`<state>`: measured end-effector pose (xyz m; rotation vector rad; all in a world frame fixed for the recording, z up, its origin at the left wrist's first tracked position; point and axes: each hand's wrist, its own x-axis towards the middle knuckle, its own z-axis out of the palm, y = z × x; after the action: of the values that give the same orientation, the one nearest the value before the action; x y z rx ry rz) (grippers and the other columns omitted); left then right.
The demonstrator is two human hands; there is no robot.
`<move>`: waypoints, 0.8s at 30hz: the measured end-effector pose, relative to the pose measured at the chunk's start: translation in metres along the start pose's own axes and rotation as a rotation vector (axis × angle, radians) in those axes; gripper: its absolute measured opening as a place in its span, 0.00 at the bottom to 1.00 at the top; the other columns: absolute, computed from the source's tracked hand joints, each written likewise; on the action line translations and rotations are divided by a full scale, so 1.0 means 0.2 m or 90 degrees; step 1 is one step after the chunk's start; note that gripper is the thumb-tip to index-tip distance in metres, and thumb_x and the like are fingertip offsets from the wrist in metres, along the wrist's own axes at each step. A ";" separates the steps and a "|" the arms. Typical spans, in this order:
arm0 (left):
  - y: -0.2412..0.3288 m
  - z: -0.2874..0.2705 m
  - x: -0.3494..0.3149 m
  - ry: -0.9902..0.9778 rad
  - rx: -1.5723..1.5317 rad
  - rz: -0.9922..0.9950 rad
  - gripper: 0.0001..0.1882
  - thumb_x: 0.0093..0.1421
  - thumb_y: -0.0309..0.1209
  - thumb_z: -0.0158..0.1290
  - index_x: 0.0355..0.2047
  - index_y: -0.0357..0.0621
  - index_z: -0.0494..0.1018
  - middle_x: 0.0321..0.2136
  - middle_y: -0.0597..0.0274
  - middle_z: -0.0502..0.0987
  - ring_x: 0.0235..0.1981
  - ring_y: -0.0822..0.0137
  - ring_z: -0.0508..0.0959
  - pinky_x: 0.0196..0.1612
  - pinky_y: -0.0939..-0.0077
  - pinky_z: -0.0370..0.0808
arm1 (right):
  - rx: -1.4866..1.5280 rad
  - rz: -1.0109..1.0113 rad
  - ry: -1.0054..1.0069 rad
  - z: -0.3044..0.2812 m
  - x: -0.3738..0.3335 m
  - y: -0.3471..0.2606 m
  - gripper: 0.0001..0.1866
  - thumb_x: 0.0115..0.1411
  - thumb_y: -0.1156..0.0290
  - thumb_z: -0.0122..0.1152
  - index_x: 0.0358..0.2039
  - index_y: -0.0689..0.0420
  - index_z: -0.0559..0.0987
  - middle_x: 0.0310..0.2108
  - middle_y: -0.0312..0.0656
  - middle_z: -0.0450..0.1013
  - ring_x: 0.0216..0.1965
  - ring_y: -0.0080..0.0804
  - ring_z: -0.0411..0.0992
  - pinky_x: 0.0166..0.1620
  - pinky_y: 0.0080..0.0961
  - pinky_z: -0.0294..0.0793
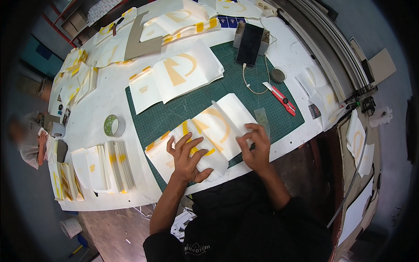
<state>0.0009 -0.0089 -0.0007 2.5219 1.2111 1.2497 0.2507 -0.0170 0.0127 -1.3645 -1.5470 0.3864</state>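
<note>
My left hand (187, 159) lies with spread fingers on a stack of folded paper sheets (215, 165) with yellow print. Beneath my right hand (257, 148), the printed sheet (214, 126) spreads across the stack, white with a pale orange design. A narrow greyish lifted edge (227, 118) runs across it toward my right thumb and fingers, which are bent together there; the exact grip is partly hidden. The stack rests at the near edge of a green cutting mat (283, 124). A clear plastic piece (262, 120) lies beside my right hand.
A red utility knife (281, 99), grey round object (278, 75) and propped phone (250, 43) with cable stand on the right. Another printed stack (174, 74) lies farther back. Left are a tape roll (114, 125) and bundled sheets (107, 168). Another person (32, 139) is at far left.
</note>
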 end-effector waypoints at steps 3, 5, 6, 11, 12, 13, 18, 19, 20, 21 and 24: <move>0.01 -0.01 0.01 -0.002 0.001 0.001 0.27 0.56 0.60 0.53 0.31 0.48 0.83 0.47 0.55 0.81 0.61 0.49 0.71 0.68 0.38 0.43 | -0.006 -0.074 -0.079 0.02 -0.02 -0.03 0.09 0.55 0.75 0.72 0.28 0.59 0.77 0.44 0.50 0.75 0.49 0.51 0.76 0.52 0.42 0.71; 0.01 -0.01 0.02 -0.002 0.003 0.004 0.26 0.56 0.59 0.54 0.31 0.48 0.83 0.47 0.55 0.81 0.61 0.49 0.71 0.68 0.38 0.43 | -0.035 -0.074 -0.092 0.06 -0.04 -0.06 0.09 0.54 0.76 0.72 0.27 0.59 0.77 0.44 0.50 0.75 0.49 0.51 0.76 0.52 0.44 0.71; 0.01 -0.02 0.02 -0.003 0.000 0.005 0.25 0.56 0.57 0.54 0.31 0.48 0.83 0.47 0.55 0.81 0.61 0.49 0.71 0.68 0.38 0.43 | -0.048 -0.045 -0.093 0.07 -0.03 -0.10 0.09 0.53 0.81 0.71 0.30 0.61 0.77 0.43 0.52 0.75 0.47 0.50 0.77 0.46 0.40 0.74; 0.01 -0.03 0.01 -0.004 -0.019 -0.003 0.18 0.54 0.47 0.54 0.33 0.48 0.83 0.50 0.53 0.81 0.62 0.48 0.70 0.69 0.39 0.42 | 0.005 -0.046 -0.036 0.12 -0.05 -0.17 0.15 0.51 0.84 0.70 0.38 0.61 0.76 0.43 0.52 0.74 0.46 0.49 0.77 0.44 0.37 0.78; 0.02 -0.02 0.01 0.020 -0.021 -0.012 0.17 0.54 0.46 0.53 0.33 0.48 0.83 0.51 0.53 0.80 0.63 0.48 0.70 0.69 0.39 0.42 | 0.018 -0.092 -0.026 0.11 -0.05 -0.21 0.16 0.52 0.84 0.69 0.40 0.61 0.76 0.42 0.52 0.74 0.45 0.48 0.77 0.43 0.36 0.78; 0.03 -0.01 0.01 0.045 -0.023 -0.022 0.17 0.54 0.45 0.53 0.33 0.48 0.83 0.51 0.53 0.80 0.63 0.48 0.69 0.69 0.39 0.41 | 0.082 -0.110 -0.066 0.11 -0.06 -0.25 0.16 0.52 0.84 0.69 0.41 0.62 0.76 0.42 0.52 0.74 0.45 0.48 0.77 0.44 0.36 0.79; 0.02 -0.03 0.01 -0.003 0.010 0.015 0.24 0.59 0.54 0.47 0.33 0.49 0.83 0.53 0.54 0.80 0.65 0.47 0.68 0.70 0.37 0.38 | 0.145 -0.137 -0.086 0.05 -0.07 -0.27 0.14 0.54 0.82 0.70 0.41 0.65 0.77 0.40 0.52 0.76 0.42 0.48 0.77 0.43 0.35 0.78; 0.02 -0.03 0.01 0.006 -0.008 0.016 0.27 0.61 0.57 0.45 0.33 0.49 0.83 0.52 0.54 0.80 0.65 0.47 0.68 0.70 0.37 0.38 | 0.102 -0.135 -0.045 0.03 -0.04 -0.20 0.13 0.55 0.81 0.70 0.40 0.65 0.78 0.40 0.51 0.77 0.39 0.46 0.78 0.41 0.35 0.77; 0.01 -0.02 0.01 0.015 -0.026 0.017 0.30 0.62 0.60 0.43 0.33 0.49 0.83 0.52 0.55 0.80 0.65 0.47 0.68 0.70 0.36 0.38 | -0.011 -0.072 0.003 0.04 -0.01 -0.10 0.15 0.57 0.76 0.70 0.43 0.66 0.78 0.41 0.51 0.75 0.42 0.48 0.75 0.44 0.40 0.75; 0.00 -0.02 0.00 0.018 -0.024 0.016 0.32 0.63 0.62 0.42 0.32 0.49 0.83 0.50 0.55 0.81 0.64 0.47 0.69 0.70 0.36 0.38 | -0.127 -0.009 0.053 0.03 0.01 0.00 0.18 0.59 0.72 0.70 0.47 0.67 0.78 0.43 0.50 0.73 0.45 0.49 0.73 0.47 0.45 0.72; 0.00 0.00 -0.01 0.026 -0.020 0.011 0.36 0.64 0.66 0.39 0.31 0.48 0.82 0.47 0.55 0.81 0.63 0.47 0.70 0.69 0.36 0.39 | -0.363 0.077 0.013 -0.03 0.07 0.15 0.21 0.61 0.65 0.69 0.48 0.68 0.80 0.43 0.49 0.71 0.44 0.47 0.70 0.50 0.48 0.65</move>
<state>-0.0007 -0.0104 -0.0023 2.5023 1.1705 1.3191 0.2740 0.0021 -0.0016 -1.8952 -1.6284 -0.0073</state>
